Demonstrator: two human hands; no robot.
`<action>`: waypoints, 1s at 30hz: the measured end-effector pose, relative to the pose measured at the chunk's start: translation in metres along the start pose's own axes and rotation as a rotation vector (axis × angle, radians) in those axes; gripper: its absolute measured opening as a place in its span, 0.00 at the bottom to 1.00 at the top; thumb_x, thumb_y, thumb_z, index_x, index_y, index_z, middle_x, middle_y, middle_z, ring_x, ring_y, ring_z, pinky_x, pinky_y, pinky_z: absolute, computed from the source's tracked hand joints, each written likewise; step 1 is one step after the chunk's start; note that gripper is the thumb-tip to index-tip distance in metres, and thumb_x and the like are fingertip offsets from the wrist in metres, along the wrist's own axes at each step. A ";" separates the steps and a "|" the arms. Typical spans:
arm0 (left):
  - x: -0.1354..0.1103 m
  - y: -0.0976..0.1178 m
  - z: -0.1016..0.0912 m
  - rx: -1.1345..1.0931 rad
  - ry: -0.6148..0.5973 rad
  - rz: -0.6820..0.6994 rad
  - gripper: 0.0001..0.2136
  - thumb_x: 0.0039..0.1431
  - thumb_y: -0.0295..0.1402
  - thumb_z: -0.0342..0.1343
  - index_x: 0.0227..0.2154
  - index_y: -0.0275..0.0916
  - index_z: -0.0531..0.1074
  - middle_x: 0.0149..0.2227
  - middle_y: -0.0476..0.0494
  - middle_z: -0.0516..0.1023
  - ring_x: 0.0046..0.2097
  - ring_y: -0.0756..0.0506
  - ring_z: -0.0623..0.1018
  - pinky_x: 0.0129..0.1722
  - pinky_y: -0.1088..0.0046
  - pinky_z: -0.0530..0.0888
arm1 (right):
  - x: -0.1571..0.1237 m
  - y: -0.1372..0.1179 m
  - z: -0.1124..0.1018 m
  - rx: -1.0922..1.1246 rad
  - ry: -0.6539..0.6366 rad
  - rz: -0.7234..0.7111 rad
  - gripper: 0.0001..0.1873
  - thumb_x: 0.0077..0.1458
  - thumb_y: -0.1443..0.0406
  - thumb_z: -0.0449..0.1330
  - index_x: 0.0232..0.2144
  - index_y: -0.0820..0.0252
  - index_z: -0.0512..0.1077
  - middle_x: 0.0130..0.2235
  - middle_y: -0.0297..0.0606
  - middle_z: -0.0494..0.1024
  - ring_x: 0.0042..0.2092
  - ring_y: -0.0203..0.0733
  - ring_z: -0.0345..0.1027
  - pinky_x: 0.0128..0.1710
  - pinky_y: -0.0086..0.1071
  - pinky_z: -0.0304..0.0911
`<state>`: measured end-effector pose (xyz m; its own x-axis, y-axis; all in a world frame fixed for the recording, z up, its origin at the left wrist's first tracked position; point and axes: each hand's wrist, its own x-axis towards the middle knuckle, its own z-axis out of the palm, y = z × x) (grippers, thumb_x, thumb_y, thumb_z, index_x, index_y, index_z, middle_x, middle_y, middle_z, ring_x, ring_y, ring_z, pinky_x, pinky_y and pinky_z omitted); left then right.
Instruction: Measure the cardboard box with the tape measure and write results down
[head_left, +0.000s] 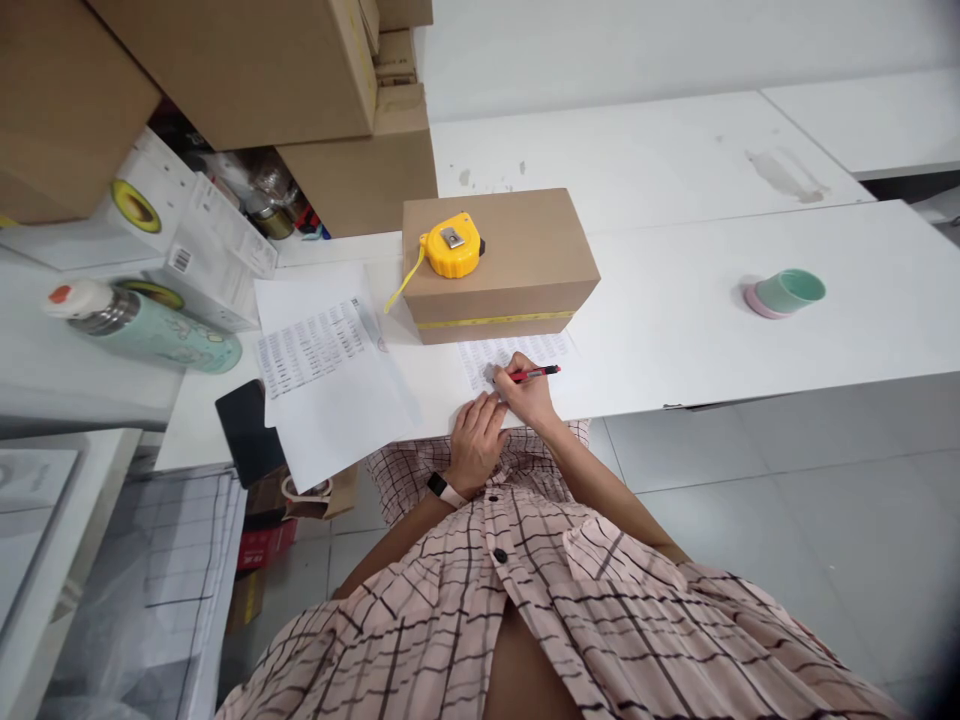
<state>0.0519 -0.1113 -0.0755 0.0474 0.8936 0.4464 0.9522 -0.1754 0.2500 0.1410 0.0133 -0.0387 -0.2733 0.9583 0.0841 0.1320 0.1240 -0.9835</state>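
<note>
A red and black pen [534, 374] is gripped in my right hand [529, 392], its tip down on a printed sheet [480, 362]. My left hand [478, 435] lies flat at the sheet's near edge, fingers stretched out and close to the right hand. Just beyond the hands sits a brown cardboard box [502, 240], covering the far part of the sheet. On top of the box rests a yellow tape measure [453, 246] with its strap hanging over the left side. A yellow strip with markings [495, 321] runs along the box's front face.
Printed papers [330, 370] lie to the left, overhanging the table edge beside a dark flat object [247, 430]. A mint bottle [165, 328] stands far left. Large cardboard boxes [360, 170] are stacked behind. A green cup [789, 291] is at the right on the white table [675, 330].
</note>
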 end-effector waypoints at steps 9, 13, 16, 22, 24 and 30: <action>0.000 0.001 -0.001 0.005 0.021 0.011 0.19 0.70 0.36 0.50 0.60 0.35 0.70 0.60 0.34 0.76 0.63 0.37 0.73 0.62 0.54 0.69 | 0.001 -0.001 -0.001 0.007 -0.009 -0.005 0.17 0.49 0.62 0.60 0.19 0.54 0.55 0.21 0.27 0.57 0.25 0.34 0.50 0.27 0.32 0.50; 0.000 0.001 -0.001 -0.003 0.006 0.006 0.20 0.71 0.36 0.49 0.61 0.36 0.68 0.60 0.34 0.75 0.64 0.37 0.72 0.62 0.54 0.69 | 0.000 -0.001 -0.001 0.015 -0.001 0.016 0.17 0.50 0.61 0.61 0.19 0.54 0.55 0.21 0.27 0.57 0.25 0.34 0.50 0.27 0.31 0.50; 0.000 0.001 -0.001 -0.007 -0.012 -0.002 0.20 0.71 0.36 0.49 0.62 0.37 0.68 0.61 0.34 0.75 0.64 0.37 0.72 0.63 0.53 0.69 | 0.000 -0.002 -0.001 0.006 0.008 0.012 0.17 0.50 0.60 0.61 0.19 0.54 0.55 0.21 0.26 0.57 0.26 0.34 0.50 0.27 0.31 0.51; 0.000 0.001 0.000 -0.008 -0.005 -0.007 0.20 0.71 0.36 0.48 0.62 0.37 0.68 0.60 0.34 0.75 0.64 0.37 0.72 0.62 0.53 0.69 | 0.000 -0.001 -0.001 0.001 0.000 0.010 0.17 0.49 0.61 0.61 0.19 0.54 0.55 0.21 0.27 0.57 0.25 0.34 0.49 0.27 0.32 0.50; 0.000 0.001 0.000 -0.006 -0.006 -0.009 0.20 0.71 0.36 0.49 0.62 0.37 0.68 0.60 0.34 0.75 0.64 0.37 0.72 0.62 0.53 0.69 | 0.000 -0.001 -0.001 0.005 0.004 0.009 0.17 0.49 0.61 0.61 0.19 0.54 0.55 0.21 0.27 0.57 0.25 0.34 0.49 0.27 0.32 0.50; 0.001 0.001 -0.001 0.005 0.026 0.007 0.19 0.70 0.36 0.50 0.60 0.36 0.69 0.60 0.34 0.76 0.64 0.37 0.72 0.62 0.55 0.69 | 0.000 0.000 -0.001 0.047 0.047 0.024 0.17 0.49 0.62 0.61 0.19 0.54 0.54 0.20 0.26 0.56 0.24 0.34 0.49 0.26 0.32 0.49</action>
<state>0.0528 -0.1114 -0.0734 0.0460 0.8815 0.4700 0.9534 -0.1792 0.2429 0.1418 0.0134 -0.0383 -0.2251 0.9721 0.0666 0.0931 0.0895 -0.9916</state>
